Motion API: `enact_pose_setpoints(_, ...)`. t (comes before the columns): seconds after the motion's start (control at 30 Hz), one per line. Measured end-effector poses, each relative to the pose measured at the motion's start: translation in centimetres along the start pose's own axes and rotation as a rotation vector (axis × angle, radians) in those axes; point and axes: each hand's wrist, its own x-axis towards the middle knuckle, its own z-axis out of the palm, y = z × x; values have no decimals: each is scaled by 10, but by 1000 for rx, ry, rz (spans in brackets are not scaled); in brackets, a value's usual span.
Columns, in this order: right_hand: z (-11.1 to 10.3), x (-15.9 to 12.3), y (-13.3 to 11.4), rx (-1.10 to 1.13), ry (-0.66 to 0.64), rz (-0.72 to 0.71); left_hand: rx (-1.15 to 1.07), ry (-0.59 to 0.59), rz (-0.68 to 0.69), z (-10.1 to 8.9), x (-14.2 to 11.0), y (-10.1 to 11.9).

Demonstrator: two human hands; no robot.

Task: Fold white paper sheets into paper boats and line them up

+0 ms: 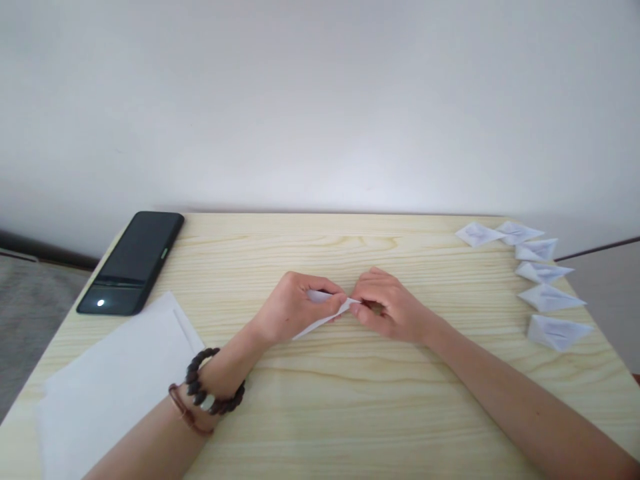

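A folded piece of white paper (320, 325) is held between both hands over the middle of the table. My left hand (295, 307) is closed around it, thumb and fingers pinching it near its right end; the palm side of the paper is partly covered. At the paper's narrow right tip, my right hand (387, 303) pinches with thumb and forefinger, the other fingers curled. The fingertips of the two hands are nearly touching. A dark beaded bracelet (194, 383) and a thin reddish-brown cord (185, 413) circle my left wrist.
Several folded white paper boats (557, 332) line the right edge and back right corner of the wooden table (340, 413). A stack of white sheets (110, 387) lies at the left, partly under my left forearm. Behind it rests a black phone (135, 260). A pale wall (320, 107) borders the back.
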Motion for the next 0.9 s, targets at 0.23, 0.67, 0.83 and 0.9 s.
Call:
enact_pose_setpoints(0.23,-8,-2,2,89,-89,-36,27,-70,45,-3,-1,0)
enact_pose_setpoints(0.67,-8,-4,3,190,23,29,-31,-66,55,-3,0,-2)
enact_pose_setpoints(0.83,-10,-7,6,293,417,296,-503,20,31,-1,5,-5)
enact_pose_setpoints(0.9,-9,-7,6,297,520,383,-583,90,65,0,9,-5)
